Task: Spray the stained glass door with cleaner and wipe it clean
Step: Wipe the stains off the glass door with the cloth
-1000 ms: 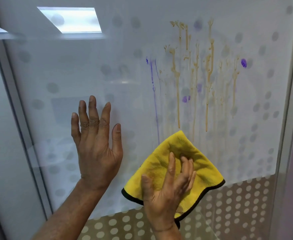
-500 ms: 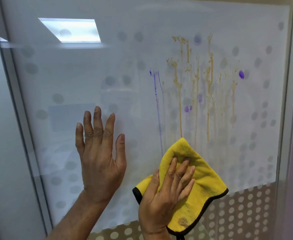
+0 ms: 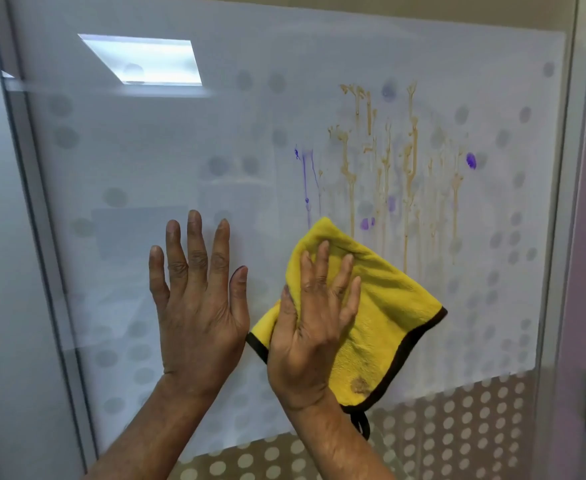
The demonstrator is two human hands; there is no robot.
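no readable text, no labels, no numbers — only dots

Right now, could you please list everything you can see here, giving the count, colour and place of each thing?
glass door: one, frosted white with grey dots, fills the view
drip streaks: many, tan-brown, upper right of the glass, running down
purple marks: several spots and one thin run, among and left of the streaks
cloth: one, yellow with dark edging and a brown smudge, flat on the glass below the streaks
light reflection: one, white, upper left of the glass
door frame: grey metal, along the left and right edges
left hand: one, fingers straight, flat on the bare glass left of the cloth
right hand: one, fingers straight, presses the cloth
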